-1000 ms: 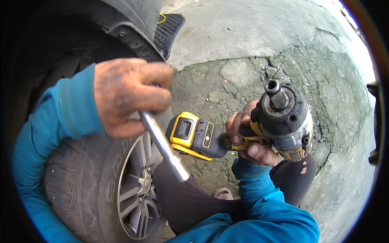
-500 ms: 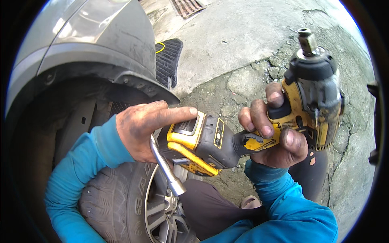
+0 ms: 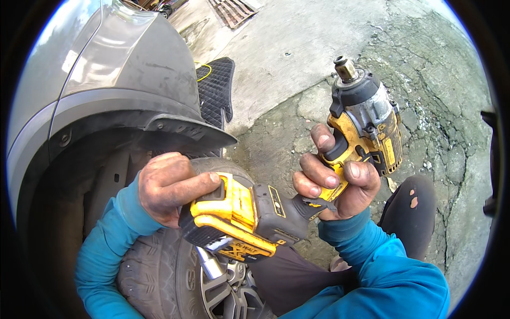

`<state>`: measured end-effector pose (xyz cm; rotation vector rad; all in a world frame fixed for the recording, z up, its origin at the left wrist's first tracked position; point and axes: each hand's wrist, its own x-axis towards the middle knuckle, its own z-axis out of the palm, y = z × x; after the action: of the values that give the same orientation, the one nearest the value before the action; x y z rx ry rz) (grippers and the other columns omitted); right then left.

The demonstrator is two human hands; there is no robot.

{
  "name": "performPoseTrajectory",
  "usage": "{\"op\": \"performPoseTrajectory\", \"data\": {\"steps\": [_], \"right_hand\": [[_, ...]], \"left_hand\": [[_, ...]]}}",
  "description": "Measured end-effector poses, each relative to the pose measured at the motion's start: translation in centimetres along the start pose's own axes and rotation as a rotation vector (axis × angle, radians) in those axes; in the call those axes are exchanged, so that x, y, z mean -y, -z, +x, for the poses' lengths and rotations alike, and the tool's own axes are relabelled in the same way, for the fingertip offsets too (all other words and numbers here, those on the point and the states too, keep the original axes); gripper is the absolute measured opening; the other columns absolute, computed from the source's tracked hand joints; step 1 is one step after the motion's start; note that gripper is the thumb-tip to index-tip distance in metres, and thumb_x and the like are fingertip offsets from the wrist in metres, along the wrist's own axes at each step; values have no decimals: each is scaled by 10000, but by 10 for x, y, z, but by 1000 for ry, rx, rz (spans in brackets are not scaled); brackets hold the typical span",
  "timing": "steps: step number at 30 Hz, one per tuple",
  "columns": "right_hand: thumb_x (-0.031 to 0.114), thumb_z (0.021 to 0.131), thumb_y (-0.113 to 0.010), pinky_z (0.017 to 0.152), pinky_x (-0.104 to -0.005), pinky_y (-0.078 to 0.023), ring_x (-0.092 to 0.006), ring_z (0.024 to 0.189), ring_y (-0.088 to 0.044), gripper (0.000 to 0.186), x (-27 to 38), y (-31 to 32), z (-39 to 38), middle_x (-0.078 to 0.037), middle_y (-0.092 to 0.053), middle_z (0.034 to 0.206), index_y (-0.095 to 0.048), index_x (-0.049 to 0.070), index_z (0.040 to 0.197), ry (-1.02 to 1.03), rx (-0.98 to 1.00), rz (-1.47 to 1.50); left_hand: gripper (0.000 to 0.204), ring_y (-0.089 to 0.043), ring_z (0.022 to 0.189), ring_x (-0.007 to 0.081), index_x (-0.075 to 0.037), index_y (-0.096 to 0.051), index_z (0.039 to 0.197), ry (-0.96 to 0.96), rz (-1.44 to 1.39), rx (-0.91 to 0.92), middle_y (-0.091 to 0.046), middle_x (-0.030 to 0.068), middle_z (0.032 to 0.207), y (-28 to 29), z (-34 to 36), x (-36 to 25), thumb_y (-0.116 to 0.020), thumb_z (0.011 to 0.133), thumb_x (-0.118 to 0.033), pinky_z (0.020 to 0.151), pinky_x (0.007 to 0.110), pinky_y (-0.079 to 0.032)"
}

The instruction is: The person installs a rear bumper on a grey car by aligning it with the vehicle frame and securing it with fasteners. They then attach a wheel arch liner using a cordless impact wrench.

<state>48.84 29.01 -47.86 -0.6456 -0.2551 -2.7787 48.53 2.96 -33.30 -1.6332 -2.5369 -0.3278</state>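
A yellow-and-black cordless impact wrench point(image 3: 366, 119) lies across both my hands, its square drive tip pointing up and away at the right. Curled round its handle below the trigger is my right hand point(image 3: 340, 183). My left hand point(image 3: 172, 189) is closed at the battery pack point(image 3: 228, 223) on the tool's base, with the index finger along its top. Below the battery the silver socket end of a lug wrench point(image 3: 211, 266) sticks out; its shaft is hidden behind the battery and my left hand. The drive tip carries no socket.
A tyre on an alloy wheel point(image 3: 159, 271) lies below my left arm. To the left is a grey car's fender point(image 3: 143, 69) over an open wheel arch point(image 3: 58, 175). A black quilted mat point(image 3: 215, 87) with a yellow cord lies on cracked concrete point(image 3: 425, 106); a rusty drain grate point(image 3: 232, 11) lies beyond.
The impact wrench has shifted left and its head is lower in view. Its battery has tilted toward me, now covering most of the lug wrench's shaft. Both hands keep their hold.
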Motion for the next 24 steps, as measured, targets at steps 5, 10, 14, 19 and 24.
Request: {"op": "performPoseTrajectory", "data": {"steps": [5,10,14,19,24], "right_hand": [[93,826,-633,642,-343,-480,-123,738,-559,589,-1,-6,-1,-68,-540,1200,-391,32,1359,75,-48,-125],[103,799,-646,665,-363,-477,-143,744,-553,601,-13,-8,5,-77,-548,1203,-416,22,1348,89,-83,-119],[117,802,-667,741,-389,-465,-170,811,-547,562,-18,8,10,-74,-550,1188,-481,32,1325,73,-45,-203],[66,810,-703,832,-386,-475,-186,893,-565,540,-7,28,-6,-76,-566,1173,-536,52,1322,2,-158,-537],[191,817,-719,752,-351,-414,-141,819,-510,576,-7,41,-17,-37,-568,1014,-501,30,1325,-93,-416,-607]], "left_hand": [[627,-529,546,214,-53,-630,1284,80,116,96,-509,36,676,-2,11,-14,-783,720,-281,506,369,-410],[732,-546,559,242,-49,-536,1408,87,174,233,-543,57,699,3,19,-17,-755,736,-237,523,389,-434],[847,-566,622,279,-29,-484,1441,216,211,242,-544,89,697,5,8,1,-808,699,-277,594,402,-456],[820,-583,682,306,-82,-565,1353,333,418,219,-542,120,783,17,-15,28,-833,665,-437,639,414,-499],[754,-620,752,319,-108,-623,1263,401,308,124,-567,132,863,3,-25,36,-886,606,-369,668,408,-541]]}}
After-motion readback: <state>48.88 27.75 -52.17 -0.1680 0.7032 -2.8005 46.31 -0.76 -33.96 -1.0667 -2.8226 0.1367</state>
